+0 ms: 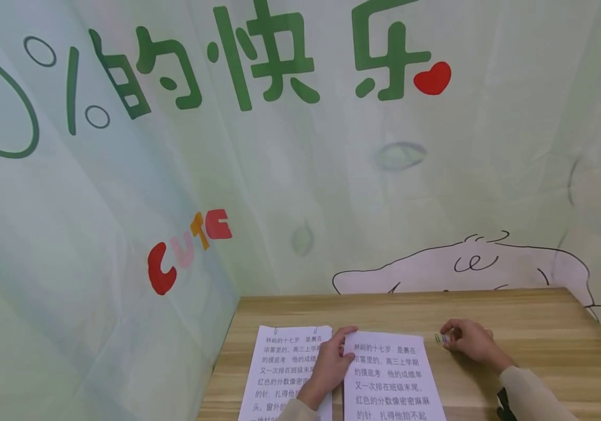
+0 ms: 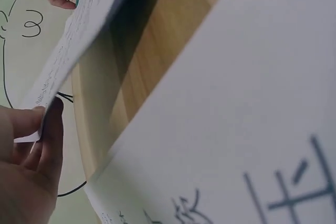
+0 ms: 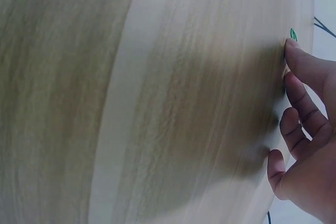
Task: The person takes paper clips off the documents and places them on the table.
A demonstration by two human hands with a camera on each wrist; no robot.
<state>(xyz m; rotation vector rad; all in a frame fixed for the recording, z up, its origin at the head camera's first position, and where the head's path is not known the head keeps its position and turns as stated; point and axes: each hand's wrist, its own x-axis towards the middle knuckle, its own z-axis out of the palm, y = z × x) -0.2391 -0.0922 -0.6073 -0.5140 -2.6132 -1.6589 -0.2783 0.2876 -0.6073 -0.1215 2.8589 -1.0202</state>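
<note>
In the head view my left hand (image 1: 328,368) pinches the top left corner of a printed paper sheet (image 1: 387,374), thumb on its face and fingers behind; the left wrist view shows this edge raised off the table. My right hand (image 1: 469,342) is on the table right of that sheet, its fingertips at a small bluish paper clip (image 1: 444,338). A green paper clip (image 1: 437,338) lies just left of it. In the right wrist view the thumb tip is beside the green clip (image 3: 293,34), and thumb and forefinger stand apart.
Another printed sheet (image 1: 279,374) lies left of my left hand, with paper clips (image 1: 275,331) on its top edge. The wooden table (image 1: 516,307) meets a printed curtain (image 1: 300,193) at its back and left.
</note>
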